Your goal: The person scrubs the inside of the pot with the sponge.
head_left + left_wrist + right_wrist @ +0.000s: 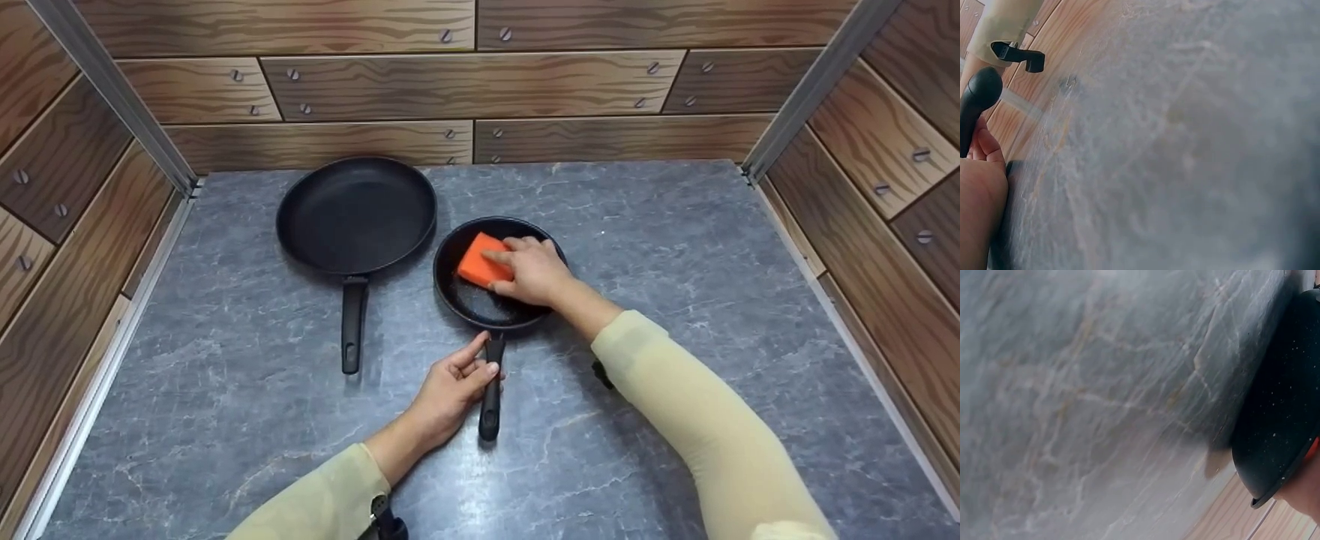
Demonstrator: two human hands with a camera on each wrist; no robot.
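Left hand (pixel 448 390) grips the straight black handle (pixel 490 412) of the small round black frying pan (pixel 448 281), pinched between thumb and fingers. Right hand (pixel 536 271) holds a blocky bright-orange sponge (pixel 478 259) inside that pan — index finger laid on top, thumb at the near edge. Large round black frying pan (pixel 356 217) sits just left — both pans on the grey marble-patterned tabletop (pixel 660 247).

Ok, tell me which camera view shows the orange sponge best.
The head view: it shows most of the orange sponge inside the smaller pan, partly under the right hand. The right wrist view catches only an orange sliver at its right edge; the left wrist view shows none.
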